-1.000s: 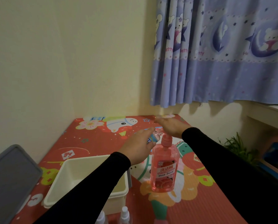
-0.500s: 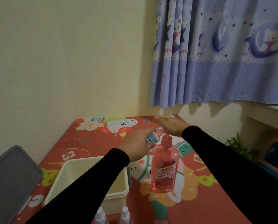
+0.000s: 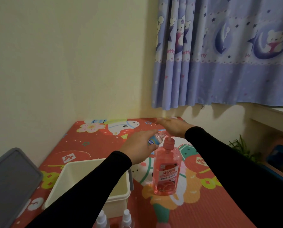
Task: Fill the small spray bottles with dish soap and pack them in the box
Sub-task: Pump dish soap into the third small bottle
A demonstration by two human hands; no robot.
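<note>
Tilting in the left hand (image 3: pixel 138 149), small bottle (image 3: pixel 156 140) meets soap pump (image 3: pixel 169 143).

A red cartoon-printed mat (image 3: pixel 88 145) covers the surface; cream walls (image 3: pixel 63 63) meet behind it; a lilac curtain (image 3: pixel 228 63) with bears and moons hangs at right; a green plant (image 3: pixel 241 146) sits below; a grey lid (image 3: pixel 11 183) leans at left.

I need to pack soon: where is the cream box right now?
In the head view the cream box sits lower left on the red mat, under the left sleeve, left of the pink soap bottle and right of the grey lid.
</note>
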